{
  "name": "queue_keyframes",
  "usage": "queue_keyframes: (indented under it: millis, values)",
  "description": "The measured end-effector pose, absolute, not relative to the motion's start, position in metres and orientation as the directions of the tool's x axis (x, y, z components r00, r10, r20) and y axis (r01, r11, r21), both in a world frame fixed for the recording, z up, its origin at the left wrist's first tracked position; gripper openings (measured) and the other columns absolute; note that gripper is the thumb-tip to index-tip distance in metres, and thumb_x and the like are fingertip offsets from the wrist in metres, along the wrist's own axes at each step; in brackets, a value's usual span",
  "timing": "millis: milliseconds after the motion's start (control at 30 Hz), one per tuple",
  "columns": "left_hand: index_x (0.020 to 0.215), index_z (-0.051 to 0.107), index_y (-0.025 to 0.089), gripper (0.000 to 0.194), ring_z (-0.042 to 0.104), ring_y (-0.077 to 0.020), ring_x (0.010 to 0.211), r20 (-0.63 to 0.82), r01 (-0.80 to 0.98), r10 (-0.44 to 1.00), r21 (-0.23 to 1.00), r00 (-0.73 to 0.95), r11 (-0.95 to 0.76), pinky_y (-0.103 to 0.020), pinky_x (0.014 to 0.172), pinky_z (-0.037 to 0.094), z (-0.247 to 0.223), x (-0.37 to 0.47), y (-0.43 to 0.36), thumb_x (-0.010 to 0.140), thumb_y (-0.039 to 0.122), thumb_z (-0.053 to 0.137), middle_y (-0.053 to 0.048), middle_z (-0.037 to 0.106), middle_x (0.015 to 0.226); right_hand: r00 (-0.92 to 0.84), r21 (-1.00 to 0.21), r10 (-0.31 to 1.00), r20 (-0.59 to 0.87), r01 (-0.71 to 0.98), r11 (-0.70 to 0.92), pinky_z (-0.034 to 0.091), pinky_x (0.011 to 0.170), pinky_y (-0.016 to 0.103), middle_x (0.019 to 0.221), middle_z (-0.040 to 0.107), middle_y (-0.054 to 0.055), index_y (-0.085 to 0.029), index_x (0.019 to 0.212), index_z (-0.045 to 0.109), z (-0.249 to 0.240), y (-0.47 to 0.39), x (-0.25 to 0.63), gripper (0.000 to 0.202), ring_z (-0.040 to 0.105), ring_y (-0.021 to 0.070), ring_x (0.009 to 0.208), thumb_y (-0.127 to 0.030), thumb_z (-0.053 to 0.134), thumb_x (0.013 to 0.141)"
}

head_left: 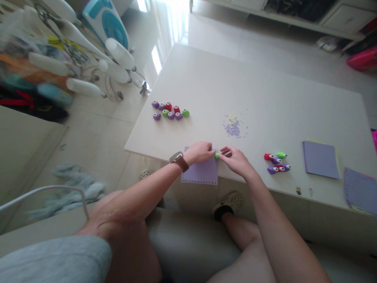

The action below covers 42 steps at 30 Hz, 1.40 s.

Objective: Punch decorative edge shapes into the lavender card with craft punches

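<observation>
A small green craft paper punch (217, 156) sits at the edge of a lilac paper sheet (200, 173) that hangs partly over the near table edge. Small punched holes run along the sheet's lower edge. My left hand (200, 151), with a watch at the wrist, is closed over the sheet's top, its fingertips on the punch. From the other side my right hand (236, 160) pinches the punch with thumb and finger, its other fingers loosely curled. The punch is mostly hidden by fingers.
On the white table (206, 82) lie lilac and yellow paper confetti (233, 126), several punches (171, 111) at left, more punches (277, 163) at right, a lilac paper stack (320, 159) and a sheet pile with punched edges (361, 190). A fan (108, 23) stands beyond the left side.
</observation>
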<state>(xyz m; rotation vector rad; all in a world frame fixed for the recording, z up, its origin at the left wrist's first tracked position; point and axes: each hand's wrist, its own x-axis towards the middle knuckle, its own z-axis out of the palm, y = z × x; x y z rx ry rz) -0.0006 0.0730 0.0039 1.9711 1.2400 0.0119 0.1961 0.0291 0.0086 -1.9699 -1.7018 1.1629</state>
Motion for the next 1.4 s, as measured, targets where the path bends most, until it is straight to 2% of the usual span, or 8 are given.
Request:
queue_keyframes:
  millis: [200,333,433,767,967,1133,1267,1400]
  values:
    - [0.099,0.075,0.016,0.053,0.07,-0.0244,0.092,-0.402,0.779,0.755,0.586,0.519,-0.224,-0.031,0.078,0.048,0.004,0.002,0.072,0.099,0.065,0.054,-0.012,0.078,0.101,0.06,-0.579,0.917,-0.394,0.759,-0.298,0.05,0.07,0.029,0.082,0.075,0.005,-0.02,0.082,0.066,0.009,0.032,0.192,0.014,0.068,0.0187,0.075,-0.029,0.077,0.083]
    - [0.099,0.075,0.016,0.05,0.071,-0.0251,0.093,-0.398,0.811,0.774,0.533,0.493,-0.243,-0.031,0.077,0.048,0.0,0.005,0.071,0.1,0.063,0.056,-0.012,0.078,0.102,0.086,-0.5,0.914,-0.397,0.815,-0.294,0.044,0.068,0.029,0.071,0.072,0.003,-0.021,0.067,0.064,0.015,0.033,0.186,0.022,0.065,0.0189,0.071,-0.029,0.078,0.082]
    - [0.101,0.075,0.017,0.049,0.072,-0.0251,0.095,-0.399,0.824,0.781,0.512,0.48,-0.245,-0.031,0.08,0.049,0.001,0.006,0.069,0.101,0.062,0.056,-0.012,0.079,0.102,0.119,-0.478,0.907,-0.403,0.818,-0.32,0.043,0.068,0.03,0.068,0.072,0.003,-0.021,0.064,0.065,0.017,0.034,0.182,0.024,0.065,0.0187,0.069,-0.029,0.079,0.082]
    - [0.115,0.073,0.013,0.049,0.074,-0.0303,0.106,-0.415,0.87,0.785,0.39,0.459,-0.303,-0.035,0.085,0.053,0.012,0.015,0.062,0.106,0.055,0.05,-0.019,0.077,0.115,0.159,-0.455,0.9,-0.405,0.819,-0.35,0.041,0.066,0.028,0.069,0.074,0.004,-0.021,0.064,0.066,0.008,0.035,0.179,0.028,0.066,0.0179,0.07,-0.035,0.083,0.081]
    - [0.113,0.072,0.012,0.049,0.073,-0.0301,0.108,-0.415,0.847,0.755,0.397,0.508,-0.353,-0.035,0.088,0.053,0.006,0.011,0.067,0.107,0.055,0.048,-0.018,0.076,0.115,0.139,-0.406,0.884,-0.445,0.849,-0.338,0.042,0.067,0.028,0.074,0.075,0.005,-0.02,0.07,0.07,0.015,0.035,0.178,0.025,0.067,0.0186,0.073,-0.038,0.081,0.085]
    - [0.116,0.068,0.01,0.039,0.073,-0.0261,0.104,-0.37,0.792,0.711,0.408,0.598,-0.454,-0.034,0.089,0.053,-0.005,0.004,0.07,0.111,0.033,0.037,-0.018,0.075,0.115,0.105,-0.303,0.893,-0.439,0.918,-0.257,0.043,0.07,0.029,0.078,0.075,0.006,-0.021,0.075,0.072,0.033,0.032,0.186,0.02,0.067,0.0209,0.078,-0.035,0.078,0.088]
    - [0.115,0.067,0.01,0.03,0.072,-0.0244,0.101,-0.381,0.784,0.693,0.409,0.612,-0.467,-0.033,0.087,0.053,-0.01,0.002,0.069,0.105,0.016,0.039,-0.016,0.074,0.115,0.106,-0.31,0.919,-0.381,0.921,-0.235,0.046,0.075,0.03,0.089,0.075,0.006,-0.021,0.087,0.074,0.039,0.03,0.193,0.011,0.067,0.0216,0.084,-0.031,0.078,0.086]
    - [0.117,0.065,0.011,0.029,0.072,-0.0241,0.103,-0.392,0.79,0.693,0.402,0.605,-0.463,-0.033,0.09,0.054,-0.007,0.002,0.067,0.1,0.01,0.041,-0.015,0.072,0.118,-0.022,-0.376,0.944,-0.328,0.92,-0.11,0.049,0.084,0.029,0.116,0.071,0.007,-0.023,0.11,0.076,0.032,0.026,0.193,0.028,0.066,0.019,0.089,-0.022,0.08,0.082]
